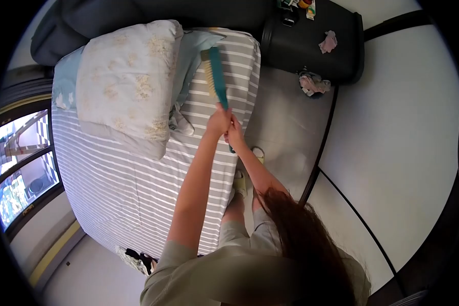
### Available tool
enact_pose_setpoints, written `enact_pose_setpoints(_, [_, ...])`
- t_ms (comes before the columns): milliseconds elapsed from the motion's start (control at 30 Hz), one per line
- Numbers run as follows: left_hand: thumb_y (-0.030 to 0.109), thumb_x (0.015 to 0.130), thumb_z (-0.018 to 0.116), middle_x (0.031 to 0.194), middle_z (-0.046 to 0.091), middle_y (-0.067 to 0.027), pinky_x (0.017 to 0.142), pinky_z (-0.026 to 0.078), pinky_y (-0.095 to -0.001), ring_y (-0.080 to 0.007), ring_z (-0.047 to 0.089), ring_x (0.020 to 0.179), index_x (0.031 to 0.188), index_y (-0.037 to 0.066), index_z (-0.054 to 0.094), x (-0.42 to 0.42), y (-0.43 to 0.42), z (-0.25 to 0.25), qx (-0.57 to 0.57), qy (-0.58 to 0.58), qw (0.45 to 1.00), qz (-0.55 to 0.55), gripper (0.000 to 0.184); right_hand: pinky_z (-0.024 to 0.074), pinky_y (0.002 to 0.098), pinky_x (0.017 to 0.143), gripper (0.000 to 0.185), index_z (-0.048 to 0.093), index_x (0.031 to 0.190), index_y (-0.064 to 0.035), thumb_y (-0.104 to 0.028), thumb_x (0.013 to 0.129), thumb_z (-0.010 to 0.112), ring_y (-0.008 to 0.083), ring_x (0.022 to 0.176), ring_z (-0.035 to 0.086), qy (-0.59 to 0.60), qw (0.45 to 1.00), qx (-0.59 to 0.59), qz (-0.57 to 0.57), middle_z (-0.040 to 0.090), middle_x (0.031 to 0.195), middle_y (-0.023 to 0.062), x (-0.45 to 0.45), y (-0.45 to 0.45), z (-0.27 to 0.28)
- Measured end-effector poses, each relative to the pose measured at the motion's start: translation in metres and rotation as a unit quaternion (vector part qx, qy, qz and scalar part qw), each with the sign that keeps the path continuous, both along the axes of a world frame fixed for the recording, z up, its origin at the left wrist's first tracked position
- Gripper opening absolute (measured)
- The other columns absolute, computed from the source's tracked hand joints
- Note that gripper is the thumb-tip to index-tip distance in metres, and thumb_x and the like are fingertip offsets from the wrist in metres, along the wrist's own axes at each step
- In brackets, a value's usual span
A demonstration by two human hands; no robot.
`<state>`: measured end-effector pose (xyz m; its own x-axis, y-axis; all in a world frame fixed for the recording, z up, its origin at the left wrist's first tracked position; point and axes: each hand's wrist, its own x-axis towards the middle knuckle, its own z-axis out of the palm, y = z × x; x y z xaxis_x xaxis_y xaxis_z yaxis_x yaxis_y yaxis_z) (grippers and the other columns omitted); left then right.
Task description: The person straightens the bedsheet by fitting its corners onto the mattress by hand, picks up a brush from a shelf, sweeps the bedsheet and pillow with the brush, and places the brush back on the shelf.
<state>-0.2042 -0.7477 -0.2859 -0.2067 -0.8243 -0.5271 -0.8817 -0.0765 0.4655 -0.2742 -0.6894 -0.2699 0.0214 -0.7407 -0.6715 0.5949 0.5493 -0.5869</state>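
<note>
A teal bed brush with pale bristles along its left side is held out over the bed's striped sheet. My left hand is closed round the handle just below the brush head. Right beside it, my right hand is wrapped round the lower handle, whose end shows beneath. To the left of the brush lie a folded floral quilt and a blue pillow, partly covered by the quilt. A crumpled grey-white cloth sits by the quilt's edge.
A dark headboard runs along the far side. A black bedside cabinet carries small items and a pink cloth; a bin stands below it. White wardrobe doors are at right, a window at left.
</note>
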Motion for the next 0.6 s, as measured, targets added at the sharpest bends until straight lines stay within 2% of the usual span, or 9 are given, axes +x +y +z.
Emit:
enact_pose_setpoints(33, [0.037, 0.083, 0.037, 0.08, 0.057, -0.0246, 0.069, 0.042, -0.0461, -0.0411, 0.054, 0.079, 0.096, 0.0, 0.032, -0.013, -0.003, 0.001, -0.002, -0.004, 0.999, -0.045, 0.039, 0.0299, 0.0203, 0.033, 0.034, 0.038, 0.118, -0.0086, -0.021, 0.086, 0.042, 0.0061, 0.039, 0.039, 0.027, 0.999, -0.019, -0.036, 0.046, 0.059, -0.0004, -0.004, 0.005, -0.009])
enact_pose_setpoints(100, [0.032, 0.084, 0.036, 0.08, 0.058, -0.0239, 0.07, 0.043, -0.0454, -0.0398, 0.054, 0.08, 0.095, -0.003, 0.032, -0.051, 0.008, 0.024, 0.067, 0.011, 0.998, -0.013, 0.037, 0.0311, 0.0195, 0.036, 0.037, 0.035, 0.122, -0.0092, -0.019, 0.086, 0.042, 0.0054, 0.044, 0.042, 0.081, 0.99, -0.058, -0.102, 0.049, 0.066, 0.0003, -0.017, 0.026, -0.029])
enact_pose_setpoints(167, [0.029, 0.084, 0.036, 0.078, 0.058, -0.0238, 0.068, 0.043, -0.0463, -0.0401, 0.055, 0.077, 0.095, -0.003, 0.032, -0.072, 0.031, 0.022, 0.055, 0.051, 0.997, -0.028, 0.034, 0.0357, 0.0189, 0.045, 0.042, 0.03, 0.126, -0.008, -0.016, 0.086, 0.042, 0.0053, 0.061, 0.048, 0.039, 0.977, -0.07, -0.196, 0.051, 0.088, 0.0019, -0.025, 0.047, -0.043])
enact_pose_setpoints(267, [0.029, 0.083, 0.038, 0.074, 0.057, -0.0241, 0.064, 0.043, -0.0479, -0.0405, 0.056, 0.07, 0.095, -0.001, 0.032, -0.084, 0.059, 0.041, 0.08, 0.053, 0.992, -0.087, 0.033, 0.0376, 0.019, 0.049, 0.043, 0.031, 0.125, -0.0064, -0.016, 0.085, 0.043, 0.0058, 0.069, 0.049, 0.012, 0.969, -0.015, -0.245, 0.05, 0.096, 0.0024, -0.037, 0.072, 0.012])
enact_pose_setpoints(333, [0.029, 0.083, 0.039, 0.072, 0.057, -0.0244, 0.062, 0.043, -0.0487, -0.041, 0.055, 0.068, 0.096, 0.0, 0.032, -0.086, 0.065, 0.051, 0.083, 0.045, 0.992, -0.089, 0.033, 0.0372, 0.0189, 0.048, 0.043, 0.031, 0.125, -0.0064, -0.016, 0.085, 0.044, 0.0056, 0.068, 0.049, 0.079, 0.981, -0.041, -0.174, 0.05, 0.095, 0.0023, -0.043, 0.083, 0.024])
enact_pose_setpoints(433, [0.031, 0.083, 0.04, 0.071, 0.057, -0.0239, 0.062, 0.043, -0.0487, -0.0411, 0.055, 0.067, 0.096, 0.003, 0.032, -0.071, 0.048, 0.062, 0.027, 0.025, 0.999, 0.014, 0.032, 0.0324, 0.0186, 0.041, 0.043, 0.031, 0.125, -0.0086, -0.018, 0.085, 0.044, 0.0042, 0.054, 0.044, 0.025, 0.977, -0.101, -0.185, 0.051, 0.088, 0.0013, -0.034, 0.054, 0.014])
enact_pose_setpoints(500, [0.034, 0.083, 0.04, 0.072, 0.057, -0.0226, 0.062, 0.042, -0.0493, -0.0415, 0.054, 0.068, 0.097, 0.006, 0.032, -0.056, 0.022, 0.061, -0.034, 0.014, 0.998, 0.059, 0.032, 0.0273, 0.0193, 0.034, 0.04, 0.033, 0.123, -0.0093, -0.019, 0.086, 0.043, 0.0037, 0.042, 0.037, -0.01, 0.989, -0.103, -0.104, 0.051, 0.074, 0.0005, -0.032, 0.022, 0.013])
enact_pose_setpoints(567, [0.036, 0.082, 0.04, 0.074, 0.057, -0.0224, 0.06, 0.042, -0.049, -0.0414, 0.054, 0.07, 0.098, 0.006, 0.035, -0.048, -0.013, 0.065, -0.064, -0.002, 0.991, 0.116, 0.034, 0.0264, 0.0197, 0.032, 0.032, 0.039, 0.115, -0.0081, -0.023, 0.088, 0.04, 0.0044, 0.037, 0.035, -0.011, 0.992, -0.118, -0.032, 0.048, 0.062, -0.0004, -0.029, -0.016, 0.012])
enact_pose_setpoints(600, [0.036, 0.082, 0.04, 0.076, 0.058, -0.0219, 0.062, 0.042, -0.0486, -0.041, 0.054, 0.072, 0.099, 0.006, 0.035, -0.045, -0.032, 0.064, -0.043, -0.01, 0.995, 0.093, 0.035, 0.0261, 0.0199, 0.031, 0.029, 0.04, 0.112, -0.0083, -0.024, 0.088, 0.04, 0.0047, 0.036, 0.035, -0.044, 0.993, -0.103, -0.046, 0.047, 0.06, -0.0007, -0.026, -0.031, 0.012])
